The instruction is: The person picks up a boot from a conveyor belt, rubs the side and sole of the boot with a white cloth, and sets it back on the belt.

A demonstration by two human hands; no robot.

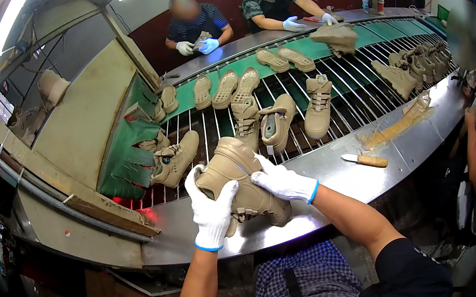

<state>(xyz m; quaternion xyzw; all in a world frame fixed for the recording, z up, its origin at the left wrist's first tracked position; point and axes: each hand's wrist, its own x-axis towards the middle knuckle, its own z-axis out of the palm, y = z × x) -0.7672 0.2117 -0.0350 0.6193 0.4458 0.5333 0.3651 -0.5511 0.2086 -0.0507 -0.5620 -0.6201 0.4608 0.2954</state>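
Between my two white-gloved hands is a tan boot, tilted over the near metal edge of the conveyor. My left hand grips its left side, thumb across the upper, fingers partly behind it. On the other side my right hand presses against the boot, its fingertips partly out of sight. Part of the boot's laces shows low, beside my left thumb. Just beyond, on the metal rods, stand more tan boots: one lying on its side, one with its opening toward me and an upright one.
A wooden-handled knife lies on the metal ledge to the right, near brown tape. Loose soles line the green strip behind. Torn green flaps hang at the left machine opening. Two gloved co-workers are across; boots cluster far right.
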